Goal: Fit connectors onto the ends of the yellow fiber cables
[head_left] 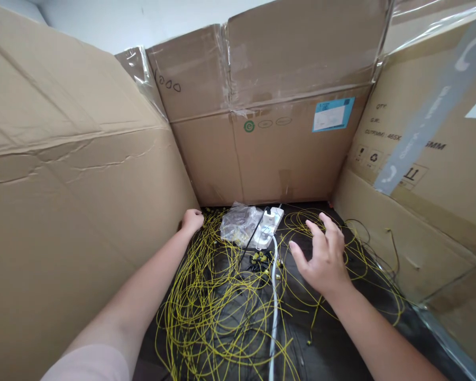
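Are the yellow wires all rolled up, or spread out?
Spread out: the yellow wires lie in loose, tangled loops over the dark surface, on both sides of the white cable.

Head cam's on me, facing forward and down at the yellow wires [194,259]. Near view, cardboard walls [206,159] boxing it in.

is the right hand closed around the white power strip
No, the right hand is open with fingers spread, apart from the white power strip.

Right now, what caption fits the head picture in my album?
Left hand curled, right hand spread, yellow wires and a white power strip between.
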### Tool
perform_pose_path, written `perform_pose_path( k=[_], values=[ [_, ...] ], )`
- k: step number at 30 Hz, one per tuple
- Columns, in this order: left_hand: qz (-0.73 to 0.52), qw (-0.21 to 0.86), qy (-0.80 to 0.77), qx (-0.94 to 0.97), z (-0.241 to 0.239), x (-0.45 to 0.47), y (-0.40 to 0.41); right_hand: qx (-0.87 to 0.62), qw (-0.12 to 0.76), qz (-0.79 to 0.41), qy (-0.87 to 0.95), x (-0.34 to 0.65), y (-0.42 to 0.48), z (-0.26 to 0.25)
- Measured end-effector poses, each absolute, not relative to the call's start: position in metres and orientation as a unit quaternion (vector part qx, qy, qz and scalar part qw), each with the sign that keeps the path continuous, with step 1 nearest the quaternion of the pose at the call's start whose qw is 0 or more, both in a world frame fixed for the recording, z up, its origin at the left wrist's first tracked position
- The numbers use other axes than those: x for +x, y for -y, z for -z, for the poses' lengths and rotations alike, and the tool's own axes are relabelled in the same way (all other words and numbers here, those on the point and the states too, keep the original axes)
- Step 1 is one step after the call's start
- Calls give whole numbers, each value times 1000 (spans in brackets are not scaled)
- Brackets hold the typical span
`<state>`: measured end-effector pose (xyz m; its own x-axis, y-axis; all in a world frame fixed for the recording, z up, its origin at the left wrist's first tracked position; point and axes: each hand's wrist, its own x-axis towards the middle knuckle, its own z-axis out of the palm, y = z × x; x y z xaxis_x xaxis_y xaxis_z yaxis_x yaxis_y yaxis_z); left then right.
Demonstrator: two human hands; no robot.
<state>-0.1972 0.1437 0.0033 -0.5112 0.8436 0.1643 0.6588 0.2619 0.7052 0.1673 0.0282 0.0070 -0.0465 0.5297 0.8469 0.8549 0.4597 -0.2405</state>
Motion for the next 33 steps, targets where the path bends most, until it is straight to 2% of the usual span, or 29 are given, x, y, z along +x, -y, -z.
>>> perform_pose_path(
  k=[10, 15, 22, 28, 33],
  values=[
    [-667, 256, -619, 326, -26, -175, -135, -480, 494, 174, 704, 166, -31, -2],
    [-732, 323, -513, 311, -35, -152, -116, -478, 487, 167, 711, 164, -31, 0],
    [-689, 436, -432, 385, -48, -101, -69, -454, 475, 127, 743, 158, -28, 5],
    [-538, 427, -471, 553, -41, -51, -18, -342, 467, 32, 815, 150, -12, 0],
    [-432, 496, -446, 607, -37, -31, 6, -299, 481, -89, 820, 138, -3, 4]
  ],
)
